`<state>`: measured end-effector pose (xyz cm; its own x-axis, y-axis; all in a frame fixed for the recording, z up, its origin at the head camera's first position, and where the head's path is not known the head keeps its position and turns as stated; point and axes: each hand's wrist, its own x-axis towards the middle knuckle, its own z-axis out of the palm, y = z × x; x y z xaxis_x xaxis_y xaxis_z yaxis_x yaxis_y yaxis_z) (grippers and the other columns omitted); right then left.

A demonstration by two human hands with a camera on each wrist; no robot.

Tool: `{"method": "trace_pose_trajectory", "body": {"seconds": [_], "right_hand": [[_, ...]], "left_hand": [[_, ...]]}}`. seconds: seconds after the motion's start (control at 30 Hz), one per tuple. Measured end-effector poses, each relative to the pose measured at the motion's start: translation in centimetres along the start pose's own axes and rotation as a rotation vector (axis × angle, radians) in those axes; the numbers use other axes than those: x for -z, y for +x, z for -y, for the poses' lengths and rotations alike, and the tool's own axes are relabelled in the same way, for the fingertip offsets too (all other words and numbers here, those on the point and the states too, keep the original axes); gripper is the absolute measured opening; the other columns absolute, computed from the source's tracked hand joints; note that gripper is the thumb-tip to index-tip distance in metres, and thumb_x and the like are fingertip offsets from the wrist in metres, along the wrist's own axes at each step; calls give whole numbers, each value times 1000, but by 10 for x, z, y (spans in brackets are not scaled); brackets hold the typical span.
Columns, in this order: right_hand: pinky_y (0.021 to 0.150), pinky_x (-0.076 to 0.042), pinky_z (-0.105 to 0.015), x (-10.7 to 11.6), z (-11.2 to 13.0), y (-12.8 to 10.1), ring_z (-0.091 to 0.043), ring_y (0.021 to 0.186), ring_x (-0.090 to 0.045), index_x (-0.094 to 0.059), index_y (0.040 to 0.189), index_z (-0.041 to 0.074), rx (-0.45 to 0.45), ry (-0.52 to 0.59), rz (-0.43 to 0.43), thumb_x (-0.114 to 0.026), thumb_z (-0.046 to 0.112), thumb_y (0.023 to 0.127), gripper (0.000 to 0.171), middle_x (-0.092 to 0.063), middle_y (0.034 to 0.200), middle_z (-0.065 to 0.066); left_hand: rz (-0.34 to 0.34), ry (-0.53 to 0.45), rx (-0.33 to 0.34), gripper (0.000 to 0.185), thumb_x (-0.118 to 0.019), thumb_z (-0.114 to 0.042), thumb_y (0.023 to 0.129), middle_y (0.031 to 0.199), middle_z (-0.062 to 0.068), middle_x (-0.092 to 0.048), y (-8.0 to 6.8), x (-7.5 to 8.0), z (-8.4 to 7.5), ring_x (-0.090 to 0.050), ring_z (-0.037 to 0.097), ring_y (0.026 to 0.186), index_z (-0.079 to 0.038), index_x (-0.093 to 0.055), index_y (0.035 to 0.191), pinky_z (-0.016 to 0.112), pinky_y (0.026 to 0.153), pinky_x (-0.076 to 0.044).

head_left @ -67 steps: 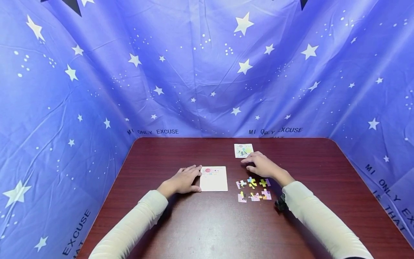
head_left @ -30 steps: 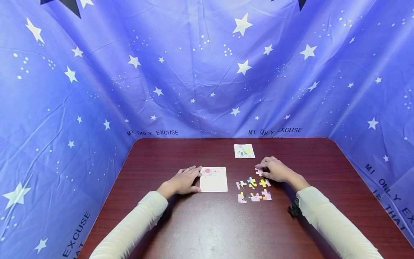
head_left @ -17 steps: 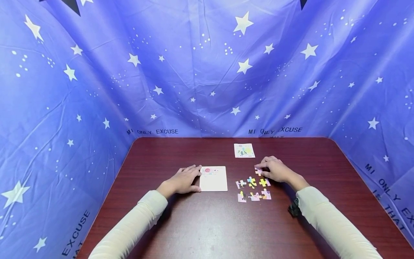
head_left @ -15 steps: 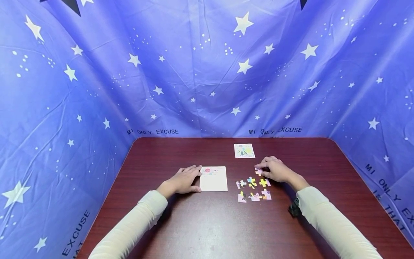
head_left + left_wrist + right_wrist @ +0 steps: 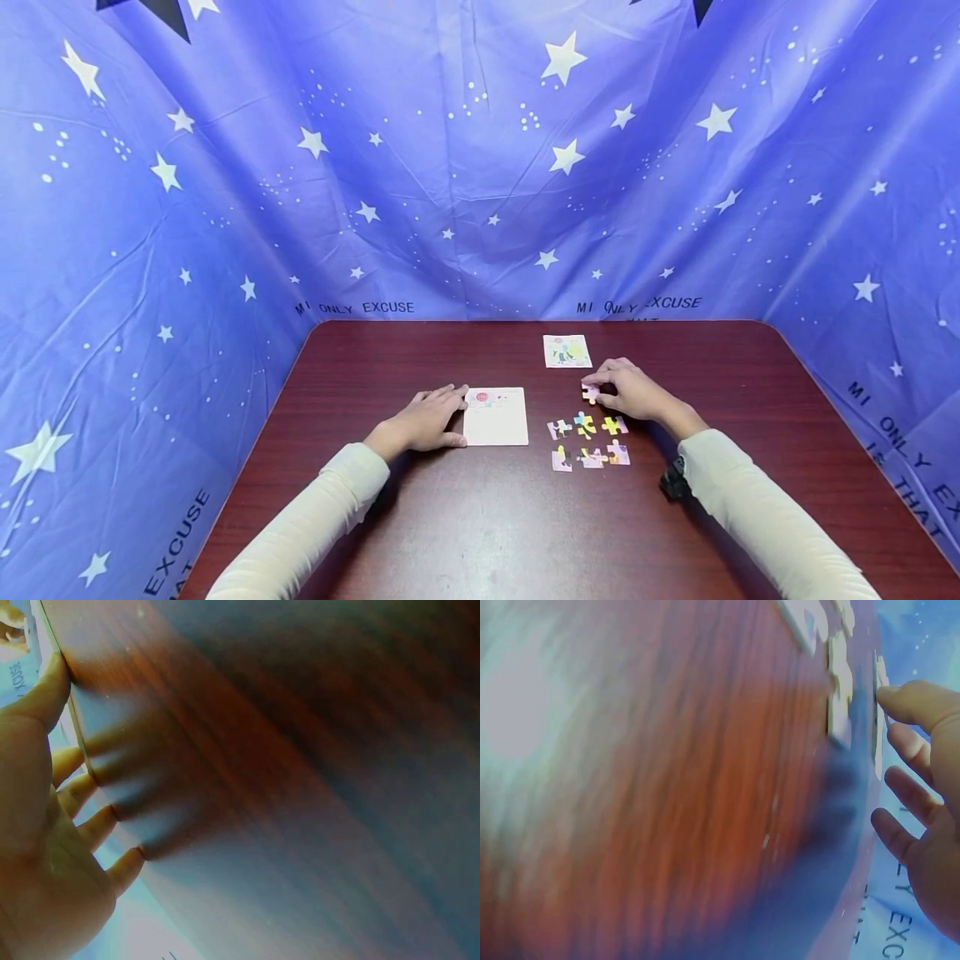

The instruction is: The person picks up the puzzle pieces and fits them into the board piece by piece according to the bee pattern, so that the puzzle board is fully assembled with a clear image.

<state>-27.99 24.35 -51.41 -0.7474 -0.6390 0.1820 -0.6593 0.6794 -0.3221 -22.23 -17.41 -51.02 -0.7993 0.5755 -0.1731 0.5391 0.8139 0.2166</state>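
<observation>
A pink puzzle piece (image 5: 590,390) sits pinched in the fingertips of the right hand (image 5: 630,390), just above the table (image 5: 465,517) between the picture card (image 5: 566,351) and the 6 loose pieces (image 5: 588,439). The left hand (image 5: 422,419) lies flat with straight fingers against the left edge of the white board (image 5: 496,416), steadying it. The step in hand looks like picking 1 piece; the next move likely calls for carrying it left to the board and matching its outline there.

The small pink jigsaw piece (image 5: 590,392) is partly hidden by the right hand's fingers (image 5: 609,385); the right wrist view smears the loose colourful puzzle pieces (image 5: 838,690).
</observation>
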Motion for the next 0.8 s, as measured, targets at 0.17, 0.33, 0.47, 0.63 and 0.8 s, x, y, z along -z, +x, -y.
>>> {"method": "trace_pose_trajectory", "body": {"seconds": [0.17, 0.33, 0.47, 0.63, 0.8], "right_hand": [[90, -44, -45, -4, 9, 11, -24, 97, -57, -75, 121, 7, 15, 22, -2, -74, 13, 89, 32, -67, 98, -1], [91, -44, -47, -10, 19, 22, -25, 98, -58, -75, 119, 7, 47, 31, -21, -73, 14, 90, 30, -69, 99, -3], [94, -44, -48, -15, 27, 32, -25, 99, -60, -76, 118, 7, 80, 29, -31, -73, 13, 90, 29, -70, 100, -4], [97, -45, -48, -21, 39, 44, -23, 99, -61, -75, 119, 9, 105, 26, -10, -70, 15, 91, 29, -71, 101, -3], [105, -43, -53, -24, 52, 53, -25, 101, -62, -75, 120, 9, 121, 51, 11, -71, 14, 91, 30, -71, 103, -5]], "left_hand": [[-11, -15, -5, 69, -67, -56, 92, 167, 10, -31, 0, 0, -1, -31, 34, 154, -11, -52, 142, 59, 118, -32], [-10, -8, -3, 69, -67, -56, 91, 168, 10, -31, 0, -1, 0, -31, 34, 154, -12, -52, 142, 59, 118, -32], [-13, -3, -7, 69, -67, -56, 91, 168, 10, -31, 1, -1, 0, -31, 34, 154, -12, -52, 142, 59, 118, -32], [-18, -3, -13, 68, -67, -55, 92, 167, 10, -32, 0, -1, 0, -32, 35, 153, -11, -53, 141, 59, 117, -33], [-14, -6, -10, 67, -67, -55, 92, 167, 10, -32, 0, 1, -2, -32, 34, 154, -11, -52, 141, 59, 117, -33]]}}
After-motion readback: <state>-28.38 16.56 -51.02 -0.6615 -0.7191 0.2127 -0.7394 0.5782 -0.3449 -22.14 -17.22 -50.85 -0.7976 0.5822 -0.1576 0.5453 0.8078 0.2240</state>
